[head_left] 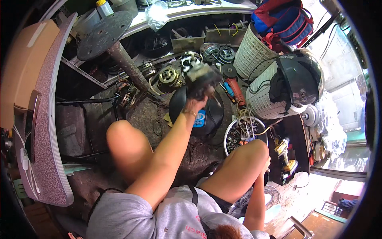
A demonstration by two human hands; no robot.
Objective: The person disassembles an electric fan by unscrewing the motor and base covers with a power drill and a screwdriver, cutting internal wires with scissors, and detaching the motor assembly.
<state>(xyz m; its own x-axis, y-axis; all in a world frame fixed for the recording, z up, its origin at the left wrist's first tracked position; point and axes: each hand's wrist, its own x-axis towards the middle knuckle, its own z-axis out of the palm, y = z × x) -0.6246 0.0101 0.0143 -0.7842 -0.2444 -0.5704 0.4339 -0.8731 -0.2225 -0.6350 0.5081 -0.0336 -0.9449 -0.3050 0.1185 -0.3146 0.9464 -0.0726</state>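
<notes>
Gripping a blurred small electric motor (200, 75), her left hand (193, 102) lifts it above the round black cover (211, 115), while her right hand (266, 167), state unclear, rests by her knee.

two white ribbed plastic washer tubs (254, 51) (262, 97), one black motorcycle helmet (298, 77), one red and blue backpack (284, 20), one yellow cordless drill (284, 153), one round wire fan guard (242, 133), one grimy motor (201, 77) held up.
</notes>
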